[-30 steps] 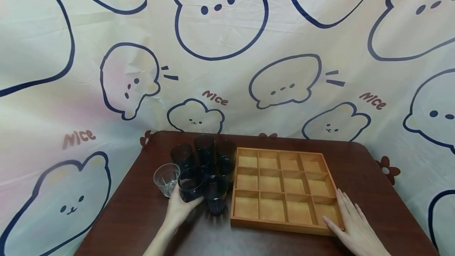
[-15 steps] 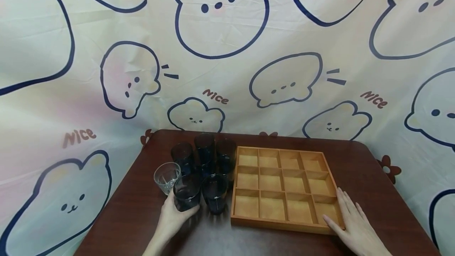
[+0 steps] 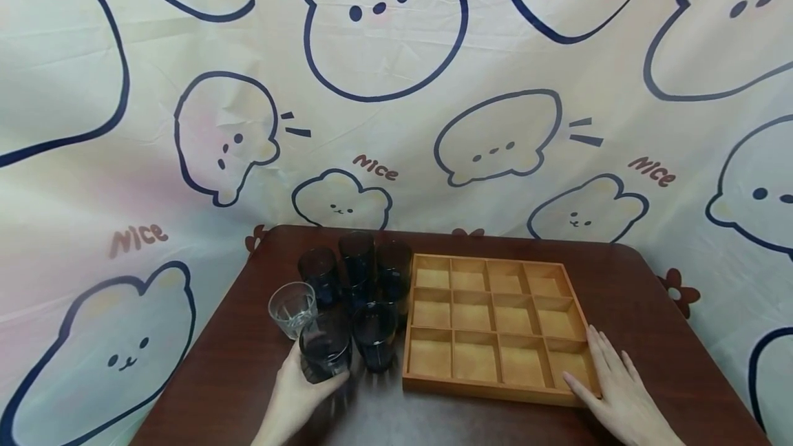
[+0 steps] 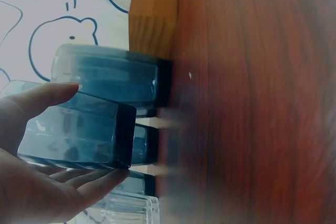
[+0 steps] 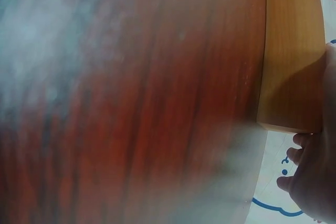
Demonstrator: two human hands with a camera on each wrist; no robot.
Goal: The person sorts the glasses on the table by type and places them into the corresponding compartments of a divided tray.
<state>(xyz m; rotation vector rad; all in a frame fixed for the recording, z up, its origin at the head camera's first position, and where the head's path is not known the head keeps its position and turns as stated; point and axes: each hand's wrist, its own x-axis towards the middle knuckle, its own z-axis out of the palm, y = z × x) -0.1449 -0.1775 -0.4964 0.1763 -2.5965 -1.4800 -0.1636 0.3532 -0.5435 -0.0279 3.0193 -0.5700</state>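
Note:
My left hand (image 3: 290, 391) grips a dark blue drinking glass (image 3: 326, 349), thumb on one side and fingers on the other. In the left wrist view the held glass (image 4: 79, 129) has its base raised off the table. Just behind and right of it stands another dark glass (image 3: 375, 339). A clear ribbed glass (image 3: 291, 312) is close by on the left. My right hand (image 3: 622, 391) lies at the front right corner of a divided wooden tray (image 3: 483, 394), fingers straight along its right side and thumb over the corner. The tray's compartments hold nothing.
Several more dark glasses, such as a tall one (image 3: 357, 253), stand grouped behind, against the tray's left side. All are on a dark brown wooden table (image 3: 471, 425). A cloth printed with cartoon bears (image 3: 384, 54) hangs beyond the table's far edge.
My left hand has drawn the dark glass out of the group, toward me and slightly left. My right hand and the tray stay in place.

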